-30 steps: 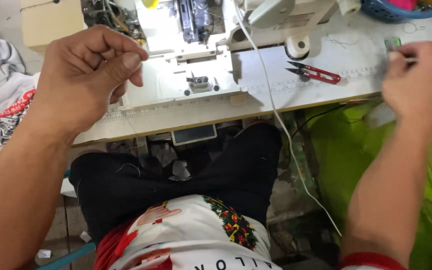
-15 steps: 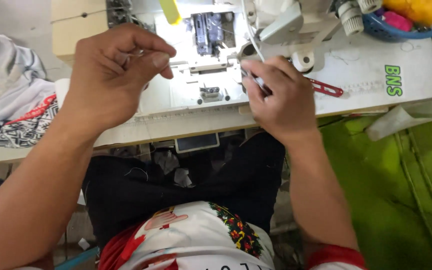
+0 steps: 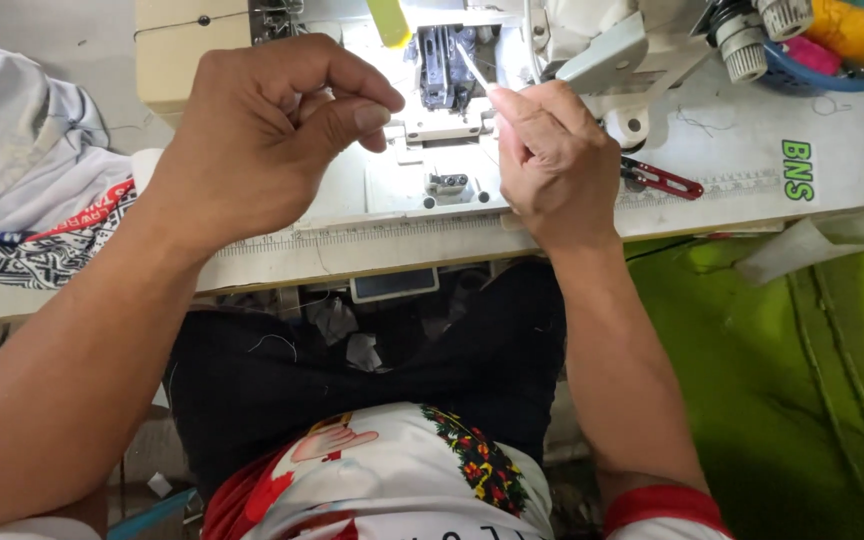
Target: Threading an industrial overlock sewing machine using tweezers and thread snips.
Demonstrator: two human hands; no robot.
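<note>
The right hand (image 3: 552, 165) pinches slim tweezers (image 3: 472, 65) aimed steadily at the needle area (image 3: 437, 65), while the left hand (image 3: 272, 130) pinches thread, best kept taut.

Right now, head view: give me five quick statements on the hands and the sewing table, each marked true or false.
1. The right hand holds a thin pale tool pointed at the needle area. True.
2. The left hand lies flat and open on the table. False: it is raised, thumb and finger pinched together.
3. The red snips lie on the table right of the right hand. True.
4. The left hand's grip is on the snips. False: the snips lie untouched.
5. Folded cloth sits on the left. True.
</note>
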